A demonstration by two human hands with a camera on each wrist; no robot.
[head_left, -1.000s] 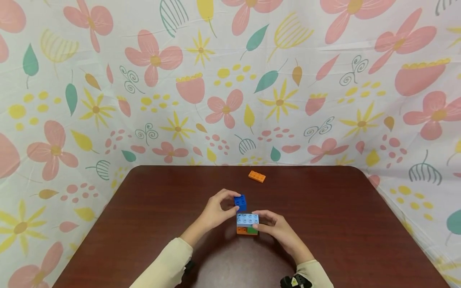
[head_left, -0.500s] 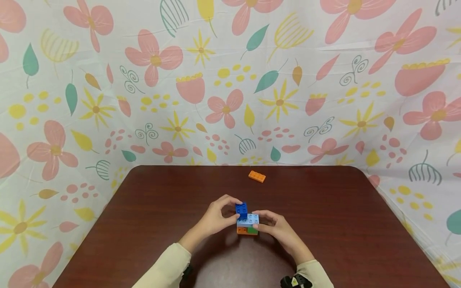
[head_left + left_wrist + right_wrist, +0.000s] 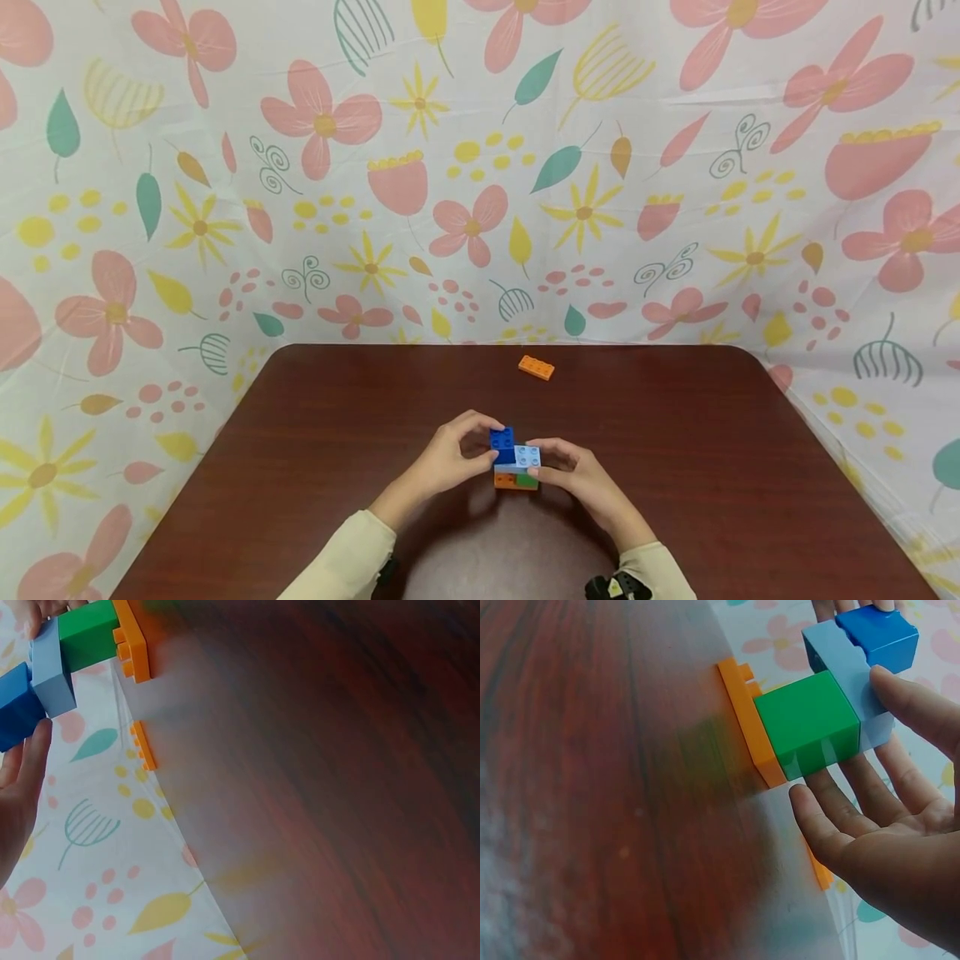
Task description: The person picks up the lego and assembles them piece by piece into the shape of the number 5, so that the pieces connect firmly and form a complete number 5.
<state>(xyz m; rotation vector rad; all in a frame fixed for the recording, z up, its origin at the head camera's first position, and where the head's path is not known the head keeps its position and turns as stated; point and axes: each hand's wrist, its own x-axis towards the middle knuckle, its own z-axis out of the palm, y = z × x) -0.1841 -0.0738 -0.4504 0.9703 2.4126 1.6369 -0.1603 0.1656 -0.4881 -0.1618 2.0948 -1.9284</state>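
Observation:
A small stack of toy building bricks stands on the table: a flat orange plate at the bottom, a green brick on one end of it, and a light blue brick across the top. My left hand pinches a dark blue brick between thumb and fingers, on the left half of the light blue brick. In the right wrist view its studs meet that brick's face; whether it is fully pressed down I cannot tell. My right hand grips the light blue brick from the right, thumb in front and fingers behind.
A second flat orange plate lies alone near the far edge of the dark brown table. Behind the table hangs a flower-patterned cloth.
My left hand has brought the dark blue brick nearer and down, from above and behind the stack onto the left half of the light blue brick. My right hand stays in place.

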